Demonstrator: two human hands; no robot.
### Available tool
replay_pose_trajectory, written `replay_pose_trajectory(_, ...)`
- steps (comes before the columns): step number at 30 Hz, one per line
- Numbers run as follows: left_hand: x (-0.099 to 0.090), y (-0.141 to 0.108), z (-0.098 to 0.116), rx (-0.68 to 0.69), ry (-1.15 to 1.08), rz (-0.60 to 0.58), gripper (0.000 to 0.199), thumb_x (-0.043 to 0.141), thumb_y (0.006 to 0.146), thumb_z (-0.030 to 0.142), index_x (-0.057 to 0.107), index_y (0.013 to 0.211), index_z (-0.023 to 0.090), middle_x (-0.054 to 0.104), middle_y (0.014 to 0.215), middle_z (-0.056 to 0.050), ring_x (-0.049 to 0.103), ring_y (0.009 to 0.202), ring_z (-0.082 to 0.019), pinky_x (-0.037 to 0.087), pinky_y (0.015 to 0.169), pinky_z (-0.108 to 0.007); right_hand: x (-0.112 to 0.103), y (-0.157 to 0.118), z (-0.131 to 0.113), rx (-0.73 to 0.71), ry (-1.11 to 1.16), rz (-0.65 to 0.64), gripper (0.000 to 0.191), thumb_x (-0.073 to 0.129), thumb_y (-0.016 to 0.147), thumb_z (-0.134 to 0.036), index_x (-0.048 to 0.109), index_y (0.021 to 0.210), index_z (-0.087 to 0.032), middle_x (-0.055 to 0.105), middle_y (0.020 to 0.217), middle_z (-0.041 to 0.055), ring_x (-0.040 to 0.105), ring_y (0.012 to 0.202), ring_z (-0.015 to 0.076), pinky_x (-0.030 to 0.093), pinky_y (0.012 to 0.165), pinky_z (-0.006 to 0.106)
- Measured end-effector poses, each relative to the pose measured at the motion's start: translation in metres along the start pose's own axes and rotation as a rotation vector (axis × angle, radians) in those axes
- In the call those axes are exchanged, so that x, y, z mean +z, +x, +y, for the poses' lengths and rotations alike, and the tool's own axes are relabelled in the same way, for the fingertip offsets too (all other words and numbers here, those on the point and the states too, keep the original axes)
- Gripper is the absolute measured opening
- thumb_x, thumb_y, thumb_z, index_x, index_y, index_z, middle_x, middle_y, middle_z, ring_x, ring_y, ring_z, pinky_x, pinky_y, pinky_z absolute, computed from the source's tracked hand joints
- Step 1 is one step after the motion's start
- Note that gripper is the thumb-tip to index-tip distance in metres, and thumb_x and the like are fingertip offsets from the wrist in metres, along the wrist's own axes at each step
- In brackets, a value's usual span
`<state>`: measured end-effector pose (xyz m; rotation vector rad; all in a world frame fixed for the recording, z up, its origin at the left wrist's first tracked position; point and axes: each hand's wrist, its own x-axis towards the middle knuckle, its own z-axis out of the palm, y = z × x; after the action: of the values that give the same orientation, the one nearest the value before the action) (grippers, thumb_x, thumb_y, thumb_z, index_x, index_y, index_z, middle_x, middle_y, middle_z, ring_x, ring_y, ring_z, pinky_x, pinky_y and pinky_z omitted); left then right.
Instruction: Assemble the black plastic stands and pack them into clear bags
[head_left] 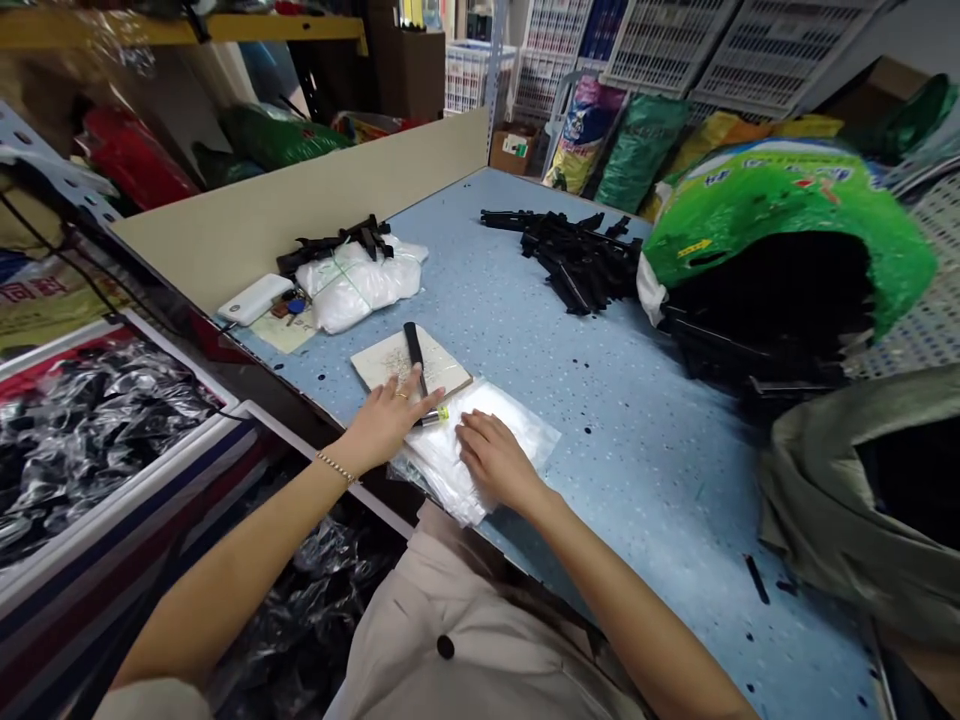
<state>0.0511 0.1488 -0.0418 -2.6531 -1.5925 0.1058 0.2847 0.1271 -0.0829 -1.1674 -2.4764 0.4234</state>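
Beige shirt [420,610] at near edge of counter [645,450]; left hand [386,420] over hammer [413,346], right hand [495,455] on plastic bags [448,472]; cannot tell either's grip.

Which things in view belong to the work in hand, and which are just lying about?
Likely in use:
clear flat plastic bags, under the right hand
slim black-handled tool, at the left hand
square cream board

Apparently lying about:
white rounded plastic case
small blue round tag

I work under bright, diffuse light on a blue speckled tabletop [517,320]. Glare: crumpled clear plastic wrapping [112,430], left. Near-washout: flat white translucent plastic bags [525,425]. Edges: wide-angle stretching, slight blur at right.
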Motion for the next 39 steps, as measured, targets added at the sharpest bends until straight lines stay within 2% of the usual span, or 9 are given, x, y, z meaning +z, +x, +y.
replay_pose_trajectory(4, -0.007, 0.013, -0.007, 0.080, 0.044, -0.135, 0.073, 0.039, 0.079, -0.006, 0.035, 0.143, 0.029, 0.019, 0.159, -0.013, 0.042, 0.130, -0.039, 0.048, 0.091, -0.049, -0.001, -0.001, 0.000, 0.003, 0.006, 0.014, 0.033, 0.049, 0.091, -0.022, 0.059, 0.123, -0.017, 0.054, 0.136, 0.0132, 0.040, 0.134, 0.0269, 0.035, 0.109, 0.048)
replay_pose_trajectory(9, -0.021, 0.013, -0.007, 0.087, -0.041, -0.212, 0.061, 0.051, 0.076, 0.007, 0.043, 0.135, 0.021, 0.019, 0.158, -0.015, 0.046, 0.125, -0.038, 0.052, 0.083, -0.045, 0.000, -0.003, 0.000, 0.011, 0.009, 0.015, 0.033, 0.050, 0.091, -0.023, 0.059, 0.122, -0.017, 0.054, 0.136, 0.0123, 0.042, 0.132, 0.0268, 0.036, 0.108, 0.047)
replay_pose_trajectory(12, -0.024, 0.016, 0.000, 0.028, -0.047, -0.205, 0.060, 0.054, 0.077, 0.016, 0.041, 0.136, 0.019, 0.026, 0.155, -0.019, 0.050, 0.121, -0.038, 0.051, 0.085, -0.048, 0.001, -0.005, 0.001, 0.010, 0.018, 0.028, 0.034, 0.049, 0.091, -0.023, 0.058, 0.124, -0.017, 0.054, 0.136, 0.0125, 0.041, 0.132, 0.0267, 0.036, 0.108, 0.048)
replay_pose_trajectory(15, -0.022, 0.020, 0.006, 0.026, -0.027, -0.203, 0.067, 0.053, 0.079, 0.018, 0.032, 0.142, 0.022, 0.023, 0.156, -0.020, 0.047, 0.124, -0.042, 0.052, 0.082, -0.048, 0.003, -0.007, 0.002, 0.009, 0.032, 0.043, 0.035, 0.049, 0.091, -0.024, 0.057, 0.125, -0.018, 0.054, 0.136, 0.0122, 0.041, 0.133, 0.0265, 0.035, 0.109, 0.049)
replay_pose_trajectory(23, -0.013, 0.028, 0.026, -0.114, 0.073, -0.219, 0.059, 0.054, 0.082, 0.011, 0.036, 0.138, 0.015, 0.015, 0.155, -0.028, 0.045, 0.123, -0.050, 0.053, 0.077, -0.052, 0.002, -0.007, 0.000, 0.026, 0.057, 0.019, 0.035, 0.050, 0.092, -0.025, 0.057, 0.125, -0.019, 0.054, 0.137, 0.0113, 0.041, 0.132, 0.0256, 0.036, 0.107, 0.046)
replay_pose_trajectory(28, -0.026, 0.025, 0.018, -0.120, 0.087, -0.186, 0.056, 0.044, 0.084, 0.007, 0.033, 0.139, 0.015, 0.017, 0.156, -0.027, 0.052, 0.120, -0.042, 0.055, 0.077, -0.048, -0.006, -0.002, -0.002, 0.051, 0.048, -0.030, 0.034, 0.056, 0.089, -0.030, 0.058, 0.121, -0.019, 0.049, 0.142, 0.0117, 0.040, 0.132, 0.0268, 0.035, 0.106, 0.047)
replay_pose_trajectory(33, -0.044, 0.023, 0.013, -0.145, 0.076, -0.186, 0.056, 0.041, 0.081, 0.006, 0.036, 0.137, 0.011, 0.025, 0.153, -0.027, 0.060, 0.111, -0.036, 0.057, 0.076, -0.045, -0.005, 0.023, -0.007, -0.069, 0.056, -0.058, 0.037, 0.061, 0.087, -0.036, 0.058, 0.119, -0.017, 0.049, 0.141, 0.0154, 0.039, 0.134, 0.0278, 0.033, 0.107, 0.047)
replay_pose_trajectory(36, -0.039, 0.017, 0.027, -0.124, 0.112, -0.172, 0.052, 0.041, 0.082, 0.006, 0.041, 0.134, 0.012, 0.031, 0.152, -0.025, 0.059, 0.114, -0.035, 0.057, 0.077, -0.043, -0.008, 0.039, -0.012, -0.129, 0.078, -0.095, 0.031, 0.061, 0.088, -0.036, 0.061, 0.111, -0.016, 0.061, 0.127, 0.0148, 0.049, 0.125, 0.0267, 0.036, 0.105, 0.045)
replay_pose_trajectory(39, -0.030, 0.005, 0.037, -0.124, 0.141, -0.151, 0.049, 0.037, 0.084, 0.004, 0.046, 0.132, 0.011, 0.035, 0.150, -0.025, 0.054, 0.121, -0.038, 0.056, 0.081, -0.045, -0.017, 0.031, -0.012, -0.111, 0.155, -0.065, 0.022, 0.053, 0.093, -0.032, 0.064, 0.104, -0.016, 0.069, 0.107, 0.0105, 0.058, 0.111, 0.0220, 0.042, 0.100, 0.038)
